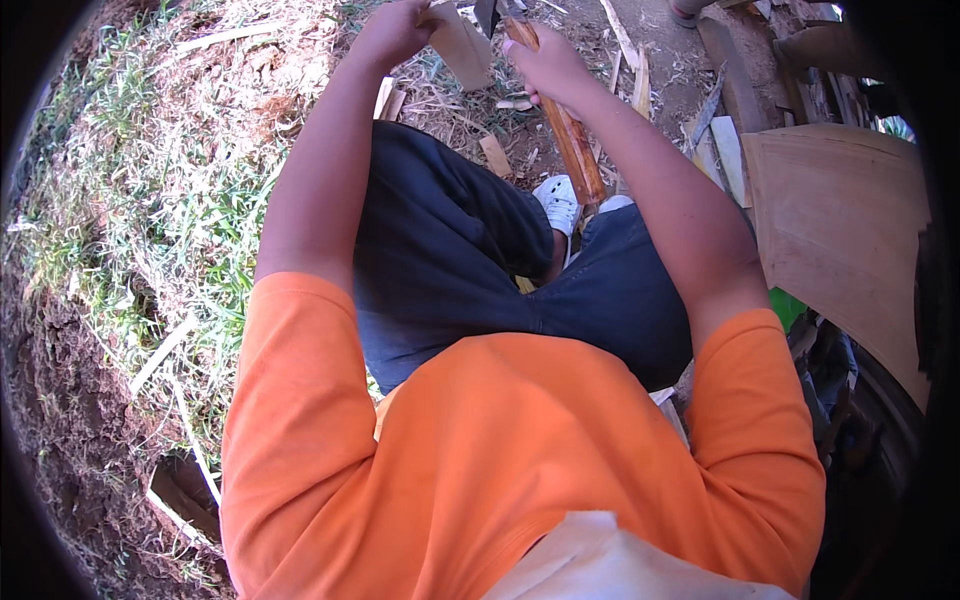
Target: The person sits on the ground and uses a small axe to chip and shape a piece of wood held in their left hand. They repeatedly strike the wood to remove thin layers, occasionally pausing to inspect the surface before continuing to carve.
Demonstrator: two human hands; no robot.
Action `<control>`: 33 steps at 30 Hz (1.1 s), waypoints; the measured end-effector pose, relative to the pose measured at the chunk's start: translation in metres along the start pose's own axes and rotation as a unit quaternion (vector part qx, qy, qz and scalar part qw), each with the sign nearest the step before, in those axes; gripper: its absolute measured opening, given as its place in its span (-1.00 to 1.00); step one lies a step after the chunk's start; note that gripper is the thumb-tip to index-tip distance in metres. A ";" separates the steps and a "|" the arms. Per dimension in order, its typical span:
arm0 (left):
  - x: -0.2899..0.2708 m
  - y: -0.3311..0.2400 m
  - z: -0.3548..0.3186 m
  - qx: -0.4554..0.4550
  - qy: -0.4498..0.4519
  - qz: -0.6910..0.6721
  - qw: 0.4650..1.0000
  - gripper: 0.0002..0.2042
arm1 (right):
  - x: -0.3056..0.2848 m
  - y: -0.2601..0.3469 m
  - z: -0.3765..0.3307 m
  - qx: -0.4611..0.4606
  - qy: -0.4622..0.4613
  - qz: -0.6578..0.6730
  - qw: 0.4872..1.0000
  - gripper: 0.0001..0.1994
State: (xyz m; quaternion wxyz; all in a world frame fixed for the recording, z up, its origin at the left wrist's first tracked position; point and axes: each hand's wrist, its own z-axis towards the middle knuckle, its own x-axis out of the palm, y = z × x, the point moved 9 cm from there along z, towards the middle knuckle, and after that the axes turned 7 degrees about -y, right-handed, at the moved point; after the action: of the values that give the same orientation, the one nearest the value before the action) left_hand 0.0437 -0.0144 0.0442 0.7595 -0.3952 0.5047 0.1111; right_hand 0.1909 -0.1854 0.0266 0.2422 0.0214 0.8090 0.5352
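At the top edge my left hand [392, 36] is closed on a pale piece of wood [462, 52], holding it by its left side. My right hand [550, 66] is wrapped round the wooden handle of an axe [572, 150], high up near its head. The dark metal blade sits just right of the wood piece; the frame's edge cuts off part of it, and I cannot tell whether they touch. The handle slants down toward my white shoes [558, 203], between my bent knees.
Wood chips and offcuts [495, 156] lie on the ground ahead. Grass [215, 230] spreads along the left. To the right stands a large curved wooden panel [840, 220], with planks [732, 75] beyond it. Part of another person's leg [825, 47] shows at the upper right.
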 end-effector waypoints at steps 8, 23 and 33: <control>0.002 0.002 0.001 0.021 0.002 0.003 1.000 -0.83 | -0.014 0.040 -0.009 -0.136 -0.109 -0.099 0.980 -0.55; 0.000 0.013 -0.001 0.004 0.001 -0.003 1.000 -0.80 | 0.019 -0.002 -0.007 -0.001 0.004 -0.034 0.999 -0.57; -0.003 0.020 -0.003 -0.035 0.016 -0.024 0.999 -0.81 | -0.023 0.106 -0.023 -0.245 -0.202 -0.078 0.945 -0.63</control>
State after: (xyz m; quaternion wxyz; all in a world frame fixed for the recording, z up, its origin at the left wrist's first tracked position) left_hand 0.0283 -0.0026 0.0362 0.7397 -0.4353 0.5025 0.1042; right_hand 0.1775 -0.1672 0.1347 0.4393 0.0055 0.5865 0.6805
